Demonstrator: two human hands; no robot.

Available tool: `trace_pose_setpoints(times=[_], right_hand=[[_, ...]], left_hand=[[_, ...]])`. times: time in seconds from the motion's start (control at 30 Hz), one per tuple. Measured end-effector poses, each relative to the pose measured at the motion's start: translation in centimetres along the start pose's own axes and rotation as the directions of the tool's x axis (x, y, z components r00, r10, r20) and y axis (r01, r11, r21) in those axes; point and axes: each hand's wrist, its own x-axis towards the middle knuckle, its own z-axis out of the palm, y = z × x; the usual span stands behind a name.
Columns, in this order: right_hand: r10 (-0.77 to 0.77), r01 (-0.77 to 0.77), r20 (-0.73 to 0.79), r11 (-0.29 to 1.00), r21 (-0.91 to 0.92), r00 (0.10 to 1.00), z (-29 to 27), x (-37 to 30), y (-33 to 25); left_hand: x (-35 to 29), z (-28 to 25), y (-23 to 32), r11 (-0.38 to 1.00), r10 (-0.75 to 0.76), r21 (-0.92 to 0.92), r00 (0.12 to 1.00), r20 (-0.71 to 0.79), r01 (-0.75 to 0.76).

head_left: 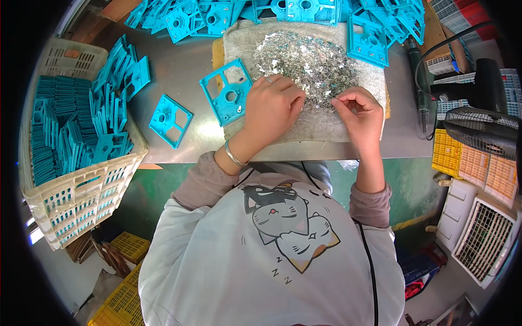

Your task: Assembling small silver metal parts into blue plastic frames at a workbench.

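Observation:
A heap of small shiny metal clips [304, 65] lies on a grey felt pad [310, 125] on the steel table. My left hand [272, 106] rests curled on the pad at the heap's near edge, beside a teal plastic frame [227, 92] that lies on the pad's left side; whether it holds a clip is hidden. My right hand [359, 111] pinches something tiny between thumb and fingers at the heap's right edge. A second teal frame [170, 120] lies flat on the table to the left.
A white basket [81, 195] packed with teal frames stands at the left. More teal frames [283, 13] are piled along the far edge. A black fan [484, 125], a power tool [421, 76] and yellow and orange crates [473, 160] sit at the right.

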Motion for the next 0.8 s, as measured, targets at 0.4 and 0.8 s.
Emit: trace_pose_setpoints(times=[0.4,0.8], right_hand=[[-0.013,0.006,0.062,0.993,0.115,0.998,1.4,-0.8,0.2],[0.048,-0.031,-0.036,0.922,0.385,0.998,3.2,-2.0,-2.6]], left_hand=[[-0.7,-0.9,1.0,0.792,-0.297,-0.513,0.943,0.151,0.332],[-0.8,-2.4,1.5,-0.245,-0.401,-0.787,0.68,0.614,0.567]])
